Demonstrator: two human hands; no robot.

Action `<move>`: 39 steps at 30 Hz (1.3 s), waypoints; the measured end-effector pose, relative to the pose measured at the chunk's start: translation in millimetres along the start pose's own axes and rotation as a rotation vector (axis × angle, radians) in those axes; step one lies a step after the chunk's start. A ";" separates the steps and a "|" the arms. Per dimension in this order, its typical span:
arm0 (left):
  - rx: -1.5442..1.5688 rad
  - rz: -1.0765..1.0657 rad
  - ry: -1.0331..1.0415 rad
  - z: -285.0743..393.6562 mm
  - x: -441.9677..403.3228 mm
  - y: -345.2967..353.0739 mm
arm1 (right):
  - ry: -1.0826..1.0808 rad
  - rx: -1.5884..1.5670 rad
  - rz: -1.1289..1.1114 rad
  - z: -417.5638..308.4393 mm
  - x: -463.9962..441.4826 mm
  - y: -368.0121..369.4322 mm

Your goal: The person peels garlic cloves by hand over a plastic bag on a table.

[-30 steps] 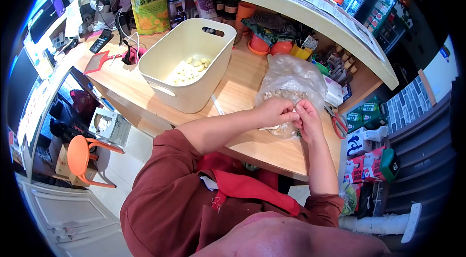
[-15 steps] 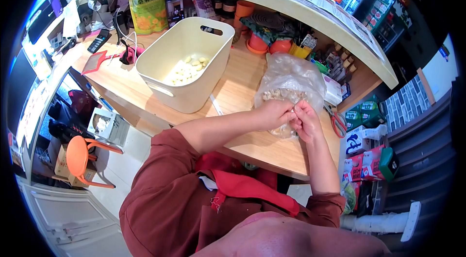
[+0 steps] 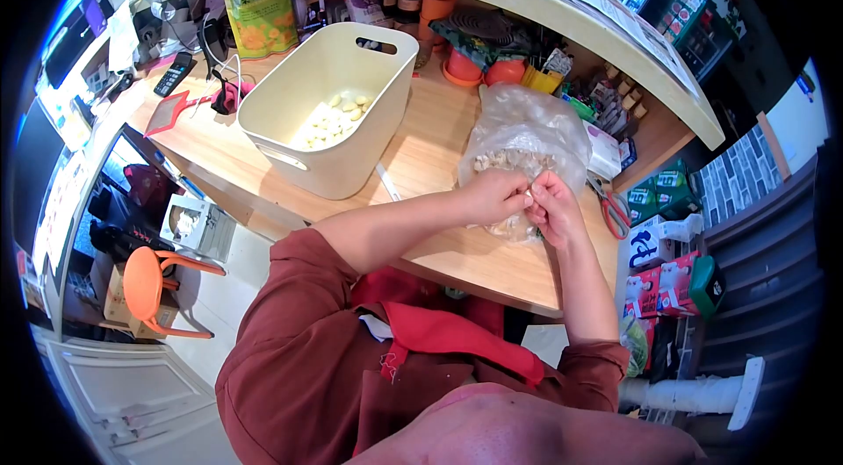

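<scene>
- The left hand (image 3: 492,198) and right hand (image 3: 557,210) meet at the fingertips, above the near end of the bag (image 3: 534,127).
- Grip: both hands pinch a tiny pale bit (image 3: 529,194), mostly hidden by the fingers.
- The bag lies on the counter (image 3: 436,127), tan bits (image 3: 505,159) inside.
- The bin (image 3: 358,158) stands left of it, pale cloves (image 3: 336,121) on its floor.
- Scissors (image 3: 616,216) lie right of the bag.

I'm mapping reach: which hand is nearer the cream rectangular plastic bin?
Left. The left hand sits right of the cream bin, towards the person; the right hand is farther right.
</scene>
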State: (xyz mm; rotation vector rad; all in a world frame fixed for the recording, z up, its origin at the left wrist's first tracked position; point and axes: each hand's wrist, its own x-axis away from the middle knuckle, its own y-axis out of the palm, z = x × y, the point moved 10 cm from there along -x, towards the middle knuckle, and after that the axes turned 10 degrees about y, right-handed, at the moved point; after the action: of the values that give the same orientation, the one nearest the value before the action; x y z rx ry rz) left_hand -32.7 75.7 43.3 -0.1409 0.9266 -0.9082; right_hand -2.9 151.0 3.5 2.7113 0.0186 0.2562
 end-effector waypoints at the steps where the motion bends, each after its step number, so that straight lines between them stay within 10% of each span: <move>1: 0.001 0.004 0.007 -0.3 0.3 -0.1 | 0.000 -0.007 -0.002 0.5 -0.2 -0.1; 39: 0.124 0.016 -0.177 -10.4 -1.0 -6.5 | -0.220 0.214 0.088 -26.9 9.5 -2.3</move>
State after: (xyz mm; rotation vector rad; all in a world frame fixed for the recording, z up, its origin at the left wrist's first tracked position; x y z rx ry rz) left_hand -44.7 75.0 40.5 -0.1053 0.7049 -0.9203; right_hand 1.6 164.4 28.4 2.9419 -0.1445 -0.0220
